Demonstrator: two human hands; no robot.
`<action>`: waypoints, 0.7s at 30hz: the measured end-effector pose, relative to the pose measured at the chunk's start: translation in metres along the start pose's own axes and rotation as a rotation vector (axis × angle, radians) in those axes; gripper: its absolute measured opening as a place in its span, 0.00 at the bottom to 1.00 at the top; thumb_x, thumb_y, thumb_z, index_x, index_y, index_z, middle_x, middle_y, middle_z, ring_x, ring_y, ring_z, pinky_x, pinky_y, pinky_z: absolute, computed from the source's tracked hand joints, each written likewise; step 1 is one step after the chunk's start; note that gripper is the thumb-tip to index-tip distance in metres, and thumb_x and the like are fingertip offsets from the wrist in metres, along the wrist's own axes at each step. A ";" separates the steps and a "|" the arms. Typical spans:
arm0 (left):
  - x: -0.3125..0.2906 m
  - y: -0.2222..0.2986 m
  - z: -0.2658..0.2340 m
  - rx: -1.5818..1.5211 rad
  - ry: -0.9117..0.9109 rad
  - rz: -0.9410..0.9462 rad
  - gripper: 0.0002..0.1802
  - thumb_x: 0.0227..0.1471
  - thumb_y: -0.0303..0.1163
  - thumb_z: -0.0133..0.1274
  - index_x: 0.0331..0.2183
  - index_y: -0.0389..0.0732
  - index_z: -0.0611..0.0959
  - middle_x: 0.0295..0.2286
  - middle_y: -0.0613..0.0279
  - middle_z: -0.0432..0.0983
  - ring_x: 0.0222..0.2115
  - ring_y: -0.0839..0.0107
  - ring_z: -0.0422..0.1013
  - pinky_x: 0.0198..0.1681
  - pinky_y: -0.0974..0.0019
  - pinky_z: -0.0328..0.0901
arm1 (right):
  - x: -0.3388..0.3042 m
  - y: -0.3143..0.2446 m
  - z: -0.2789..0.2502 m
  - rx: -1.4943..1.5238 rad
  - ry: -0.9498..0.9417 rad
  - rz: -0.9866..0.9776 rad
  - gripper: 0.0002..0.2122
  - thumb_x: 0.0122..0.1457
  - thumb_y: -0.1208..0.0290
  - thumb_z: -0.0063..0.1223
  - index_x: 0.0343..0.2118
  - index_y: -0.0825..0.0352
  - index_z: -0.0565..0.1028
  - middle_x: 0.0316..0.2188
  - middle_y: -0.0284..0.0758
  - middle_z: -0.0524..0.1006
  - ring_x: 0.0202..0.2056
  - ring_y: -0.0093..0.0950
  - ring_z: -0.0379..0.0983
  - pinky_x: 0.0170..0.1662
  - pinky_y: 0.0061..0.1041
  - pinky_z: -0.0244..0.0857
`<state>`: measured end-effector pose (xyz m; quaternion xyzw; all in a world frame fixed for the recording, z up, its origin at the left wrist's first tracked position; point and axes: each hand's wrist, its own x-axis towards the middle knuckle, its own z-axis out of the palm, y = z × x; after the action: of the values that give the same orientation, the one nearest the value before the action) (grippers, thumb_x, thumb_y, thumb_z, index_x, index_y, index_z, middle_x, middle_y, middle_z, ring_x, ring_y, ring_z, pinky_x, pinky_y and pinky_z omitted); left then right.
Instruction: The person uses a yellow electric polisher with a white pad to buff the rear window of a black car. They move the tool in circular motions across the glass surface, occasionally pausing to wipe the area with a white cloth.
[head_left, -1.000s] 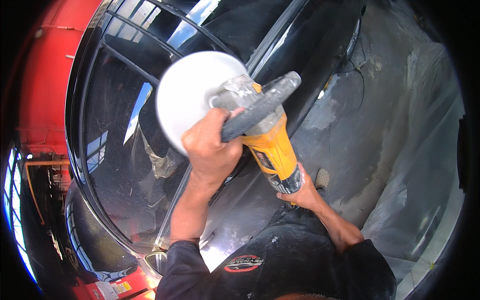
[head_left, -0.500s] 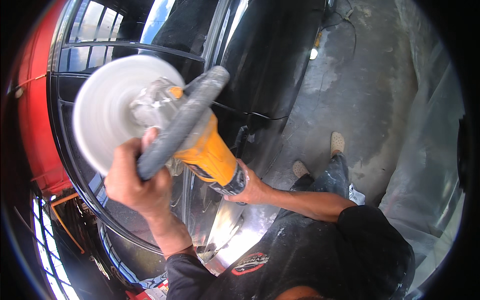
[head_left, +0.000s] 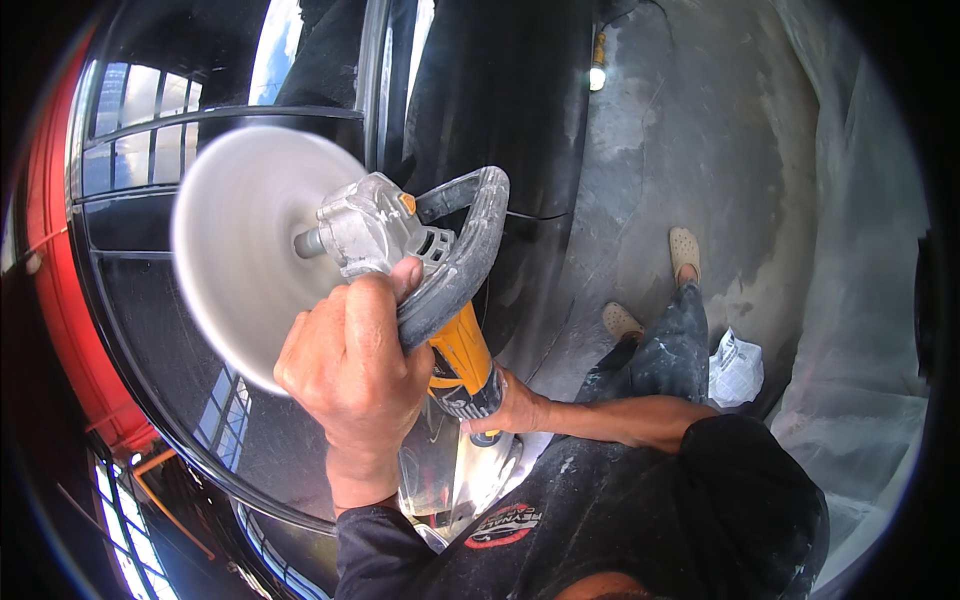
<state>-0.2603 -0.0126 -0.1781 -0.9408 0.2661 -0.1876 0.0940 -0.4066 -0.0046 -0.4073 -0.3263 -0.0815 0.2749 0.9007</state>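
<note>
A rotary polisher [head_left: 462,352] with a yellow body and grey metal head is held in both hands, in front of my chest. My left hand [head_left: 352,365] is closed around the dark loop handle [head_left: 482,235], at its end nearest me. My right hand [head_left: 520,406] wraps around the rear of the body, its fingers partly hidden. The round white polishing pad [head_left: 240,260] is motion-blurred, as if spinning. It hangs over the glossy black car panel [head_left: 150,320]; whether it touches the surface, I cannot tell.
A power cord [head_left: 535,216] trails across the dark car side. To the right lies a grey concrete floor [head_left: 650,200] with a lit work lamp [head_left: 597,75], and a crumpled white bag [head_left: 736,368] beside my feet. Clear plastic sheeting [head_left: 850,330] hangs at far right; a red panel [head_left: 75,330] stands left.
The polisher and both hands have shifted right and slightly down in view. The pad has turned a little more edge-on, and the white bag shows more fully. Both hands keep their grip.
</note>
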 end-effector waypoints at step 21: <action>0.017 0.019 0.011 0.069 -0.129 0.076 0.14 0.42 0.25 0.68 0.23 0.39 0.75 0.16 0.59 0.69 0.16 0.62 0.67 0.22 0.62 0.58 | 0.019 0.004 0.013 -0.003 0.108 -0.071 0.39 0.44 0.70 0.74 0.59 0.71 0.63 0.52 0.41 0.74 0.56 0.32 0.68 0.62 0.33 0.59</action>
<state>-0.2514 -0.0367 -0.1881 -0.9364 0.2882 -0.1321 0.1504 -0.3966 0.0155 -0.4003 -0.3388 -0.0446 0.2249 0.9125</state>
